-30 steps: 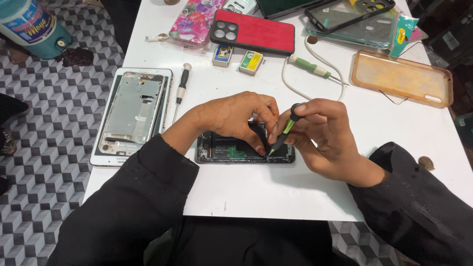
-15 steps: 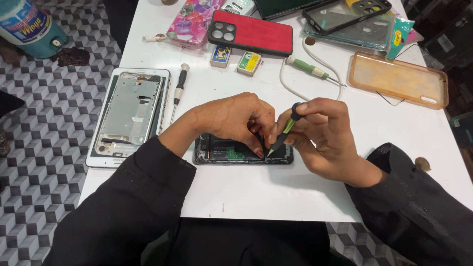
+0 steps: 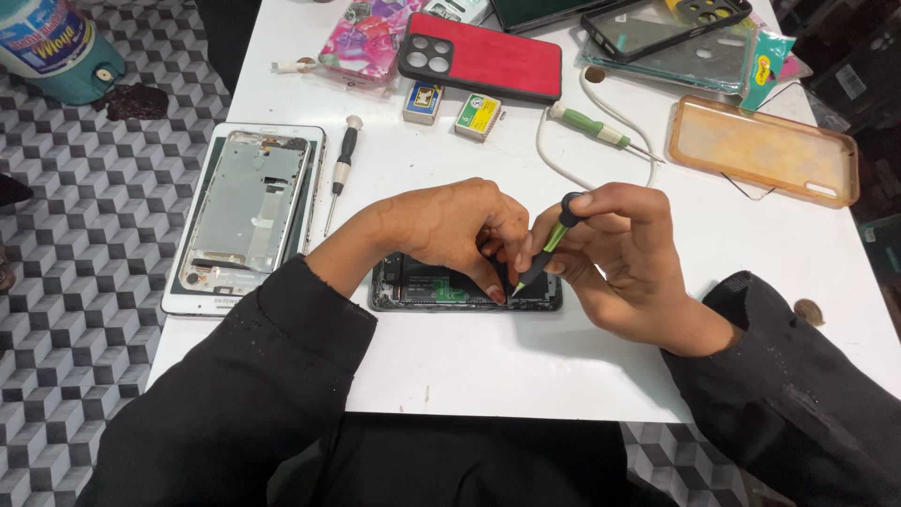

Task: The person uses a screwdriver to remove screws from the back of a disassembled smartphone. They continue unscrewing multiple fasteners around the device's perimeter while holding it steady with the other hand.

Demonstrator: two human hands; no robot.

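White table (image 3: pixel 469 366): two small boxes (image 3: pixel 423 101) beside red phone (image 3: pixel 483 58).

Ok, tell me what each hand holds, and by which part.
The right hand grips a small green-and-black screwdriver by its handle. The left hand grips nothing; its fingertips press on the opened black phone.

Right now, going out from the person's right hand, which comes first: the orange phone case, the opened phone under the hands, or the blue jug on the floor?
From the right hand:
1. Opened phone, directly under the hands.
2. Orange phone case, up and to the right on the table.
3. Blue jug, far left on the floor.
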